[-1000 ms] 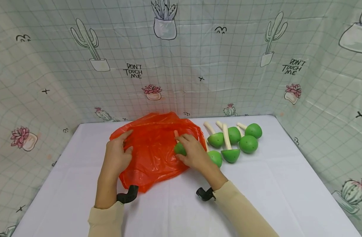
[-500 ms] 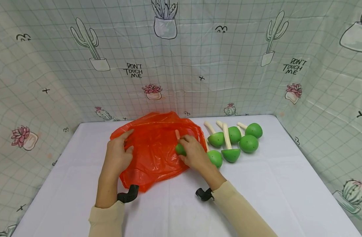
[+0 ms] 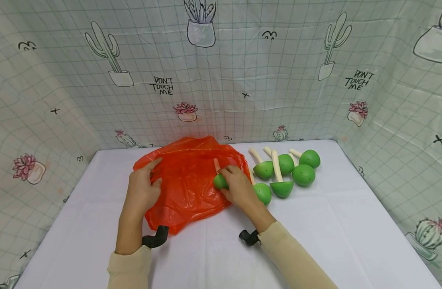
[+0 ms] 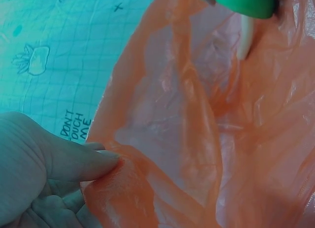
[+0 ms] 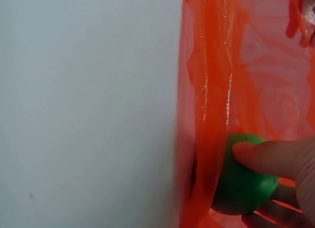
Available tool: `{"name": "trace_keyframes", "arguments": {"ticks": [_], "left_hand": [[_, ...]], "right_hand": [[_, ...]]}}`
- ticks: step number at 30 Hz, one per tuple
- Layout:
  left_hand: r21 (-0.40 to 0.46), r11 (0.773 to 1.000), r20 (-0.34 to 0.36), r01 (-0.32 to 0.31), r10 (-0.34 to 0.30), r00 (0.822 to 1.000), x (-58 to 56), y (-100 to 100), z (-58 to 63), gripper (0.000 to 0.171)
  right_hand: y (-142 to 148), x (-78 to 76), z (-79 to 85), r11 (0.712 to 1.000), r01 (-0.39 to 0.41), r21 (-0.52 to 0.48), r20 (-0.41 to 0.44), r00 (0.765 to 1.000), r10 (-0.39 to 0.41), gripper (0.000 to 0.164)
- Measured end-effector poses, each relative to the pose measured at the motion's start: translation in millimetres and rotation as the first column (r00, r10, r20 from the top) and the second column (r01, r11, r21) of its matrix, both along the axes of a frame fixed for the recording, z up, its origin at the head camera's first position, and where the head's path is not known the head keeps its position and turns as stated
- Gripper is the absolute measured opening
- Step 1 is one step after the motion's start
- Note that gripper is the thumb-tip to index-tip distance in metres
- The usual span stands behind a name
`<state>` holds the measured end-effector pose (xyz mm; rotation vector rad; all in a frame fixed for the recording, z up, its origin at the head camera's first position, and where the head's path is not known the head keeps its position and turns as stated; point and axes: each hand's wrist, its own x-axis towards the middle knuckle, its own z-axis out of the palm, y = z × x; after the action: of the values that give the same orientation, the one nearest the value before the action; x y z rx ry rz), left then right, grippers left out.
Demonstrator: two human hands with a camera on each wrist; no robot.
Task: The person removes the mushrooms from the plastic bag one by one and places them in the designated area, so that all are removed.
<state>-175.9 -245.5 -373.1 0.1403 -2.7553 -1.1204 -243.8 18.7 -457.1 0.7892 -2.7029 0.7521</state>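
Note:
A thin red plastic bag (image 3: pixel 188 184) lies spread on the white table, its mouth held wide at the left. My left hand (image 3: pixel 144 190) grips its left edge; in the left wrist view, the thumb pinches the film (image 4: pixel 120 188) against the fingers beneath. Over the right part of the bag, my right hand (image 3: pixel 239 186) holds a toy mushroom with a rounded green cap (image 3: pixel 219 182) and a pale stem. The right wrist view shows the thumb on the green cap (image 5: pixel 241 183) and fingers around its other side, within the bag's folds.
Right of the bag, several more toy mushrooms (image 3: pixel 281 189) with green caps and cream stems lie in a loose cluster. The nearest mushroom (image 3: pixel 263 194) is close to the right forearm. A grid-patterned cloth (image 3: pixel 221 72) with cactus drawings stands behind the white table (image 3: pixel 206 257).
My right hand has shifted very slightly right and down with the toy mushroom, and a little more of its green cap shows. My left hand and the bag have stayed nearly still.

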Motion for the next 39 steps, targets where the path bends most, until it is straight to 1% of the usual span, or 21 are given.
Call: {"name": "trace_keyframes", "arguments": {"ticks": [8,14,23,30,34,39], "left_hand": [[-0.001,1.0,-0.003,0.005,-0.005,1.0,0.6,-1.1,0.8,0.06],[0.002,1.0,0.009,-0.002,0.002,1.0,0.8,0.7,2.4,0.06],[-0.004,1.0,0.003,0.003,-0.003,1.0,1.2,1.5,1.0,0.06],[-0.012,1.0,0.006,0.002,-0.002,1.0,0.1,3.7,0.3,0.061],[-0.014,1.0,0.006,0.007,-0.007,1.0,1.0,3.6,0.8,0.06],[-0.018,1.0,-0.006,0.008,-0.009,1.0,1.1,3.5,0.2,0.06]], "right_hand": [[1.8,6.3,4.4,0.999,0.019,-0.039,0.021,1.0,-0.019,0.061],[5.5,12.5,15.1,0.996,0.008,-0.091,-0.013,1.0,-0.009,0.059],[15.2,24.9,35.3,0.978,-0.081,-0.19,-0.076,0.995,0.068,0.058],[27.1,36.3,54.1,0.957,-0.18,-0.229,-0.145,0.978,0.15,0.056],[33.0,43.2,65.4,0.946,-0.219,-0.238,-0.161,0.97,0.184,0.056],[42.8,52.1,80.0,0.925,-0.261,-0.277,-0.174,0.96,0.219,0.057]]}}
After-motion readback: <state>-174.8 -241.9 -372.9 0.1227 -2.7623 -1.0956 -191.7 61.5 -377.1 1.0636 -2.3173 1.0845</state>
